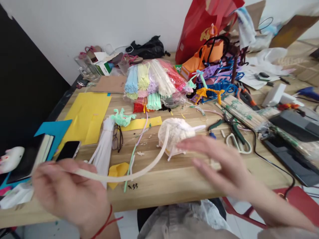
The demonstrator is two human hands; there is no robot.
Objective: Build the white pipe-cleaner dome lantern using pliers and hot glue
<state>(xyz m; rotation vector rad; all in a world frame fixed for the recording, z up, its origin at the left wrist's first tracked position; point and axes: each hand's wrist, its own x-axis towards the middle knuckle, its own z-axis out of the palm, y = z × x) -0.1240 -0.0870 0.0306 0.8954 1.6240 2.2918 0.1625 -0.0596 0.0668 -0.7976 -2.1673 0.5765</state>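
The left hand pinches a soft, curved cream strip arcing up to a lumpy, rounded cream bundle on the grained wooden table; the blurred right hand spreads loosely beside the bundle.

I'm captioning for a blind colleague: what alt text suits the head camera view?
Left hand holding a long pale strip that curves toward a whitish round object on a cluttered wooden table; open right hand near that object. Bunched coloured stems lie behind.
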